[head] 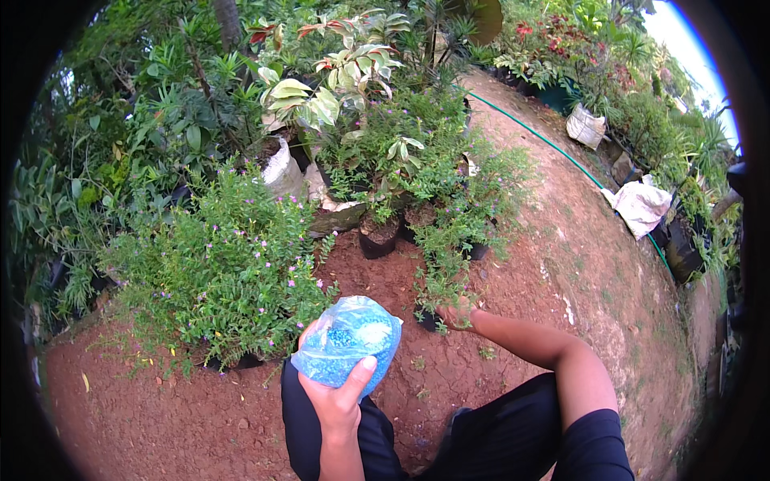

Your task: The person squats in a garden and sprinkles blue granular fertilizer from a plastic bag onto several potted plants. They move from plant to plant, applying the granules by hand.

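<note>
A clear plastic bag of blue granules (352, 340) is held up in my left hand (337, 391), the thumb pressed across its near side. My right hand (458, 314) reaches down to a small leafy plant (442, 282) in a black grow bag (427, 320) on the soil. Foliage partly covers the fingers of that hand, so their grip on the plant or bag is unclear. Just beyond stands another black grow bag (378, 240) filled with soil. To the left spreads a bushy plant with small purple flowers (240, 270).
Reddish bare soil (180, 415) surrounds my legs. A green hose (541, 141) runs along the path at right, passing a white sack (640, 204). Behind the pots stand a variegated-leaf plant (355, 66) and another white sack (284, 171).
</note>
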Motion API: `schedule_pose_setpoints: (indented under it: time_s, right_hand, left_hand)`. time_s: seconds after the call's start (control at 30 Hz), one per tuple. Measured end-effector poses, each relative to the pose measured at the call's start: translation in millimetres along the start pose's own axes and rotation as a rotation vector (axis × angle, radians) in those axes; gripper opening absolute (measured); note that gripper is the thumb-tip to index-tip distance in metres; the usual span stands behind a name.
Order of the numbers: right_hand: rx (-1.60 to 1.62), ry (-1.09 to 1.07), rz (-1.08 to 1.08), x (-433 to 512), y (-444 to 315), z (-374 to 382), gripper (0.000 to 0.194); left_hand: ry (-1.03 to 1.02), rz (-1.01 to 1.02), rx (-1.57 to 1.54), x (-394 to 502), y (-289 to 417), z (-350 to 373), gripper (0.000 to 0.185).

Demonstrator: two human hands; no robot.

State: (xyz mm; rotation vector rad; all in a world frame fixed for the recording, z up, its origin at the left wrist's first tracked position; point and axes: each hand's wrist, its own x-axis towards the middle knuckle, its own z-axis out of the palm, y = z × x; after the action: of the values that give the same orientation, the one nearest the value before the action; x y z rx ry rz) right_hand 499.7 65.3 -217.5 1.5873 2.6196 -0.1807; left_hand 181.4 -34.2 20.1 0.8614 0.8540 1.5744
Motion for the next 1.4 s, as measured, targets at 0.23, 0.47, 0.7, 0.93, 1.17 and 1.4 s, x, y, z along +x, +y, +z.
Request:
schedule_pose_setpoints:
  time_s: [0.23,0.47,0.7,0.93,1.17,1.4]
  right_hand:
    - [0.087,-0.401,0.091,6.2,7.1,-30.8,0.034]
    - [0.727,-0.410,0.317,13.8,-14.6,-88.9,0.052]
    - [1.258,-0.701,0.374,7.4,-30.4,-124.6,0.069]
    - [1.290,-0.766,0.087,26.1,-58.6,-215.9,0.069]
    - [1.229,-0.014,-0.066,14.6,-105.2,-317.3,0.026]
    - [0.474,0.287,-0.509,-11.3,-154.7,-354.7,0.018]
  left_hand:
    - [-0.007,0.020,0.004,0.5,3.6,-0.3,0.078]
    - [0.006,-0.006,-0.018,0.0,2.5,-0.9,0.078]
    - [-0.024,0.012,0.017,0.5,0.9,-0.4,0.077]
    - [-0.036,0.034,0.001,1.2,1.6,0.6,0.075]
    - [-0.109,0.068,0.103,4.7,-0.3,1.5,0.074]
    - [-0.141,0.067,0.104,4.2,-0.5,3.9,0.072]
